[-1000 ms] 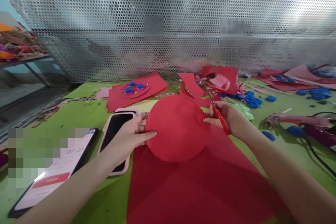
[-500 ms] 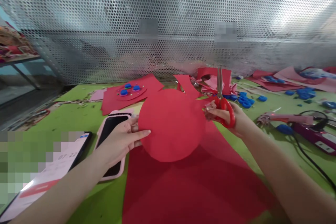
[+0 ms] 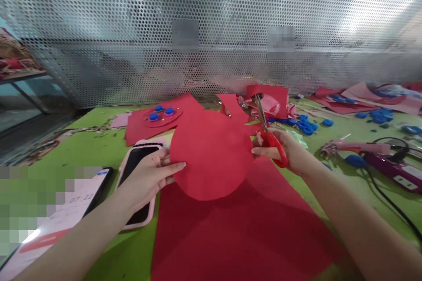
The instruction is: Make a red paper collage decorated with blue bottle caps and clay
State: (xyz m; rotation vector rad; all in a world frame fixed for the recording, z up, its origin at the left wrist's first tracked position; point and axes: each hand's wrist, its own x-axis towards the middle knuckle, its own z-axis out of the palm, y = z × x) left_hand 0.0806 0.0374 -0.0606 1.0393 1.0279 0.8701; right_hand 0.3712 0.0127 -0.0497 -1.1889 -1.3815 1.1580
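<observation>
My left hand point(image 3: 150, 175) pinches the left edge of a red paper circle point(image 3: 211, 153), held tilted above a large red sheet point(image 3: 237, 232) on the green table point(image 3: 99, 140). My right hand point(image 3: 285, 151) grips red-handled scissors point(image 3: 268, 134); its fingertips touch the circle's right edge, and the blades point up and away. Both hands are closed on what they hold.
A phone in a pink case point(image 3: 138, 175) lies under my left wrist, another phone point(image 3: 66, 215) to its left. Red paper scraps point(image 3: 267, 101), blue pieces point(image 3: 308, 125), a red sheet with blue dots point(image 3: 161, 116), a pink glue gun point(image 3: 352, 147) and cables lie around. A perforated metal wall point(image 3: 211, 30) stands behind.
The scissors swung from leaning left to upright, then back to leaning left. The circle shifted slightly left in my hands.
</observation>
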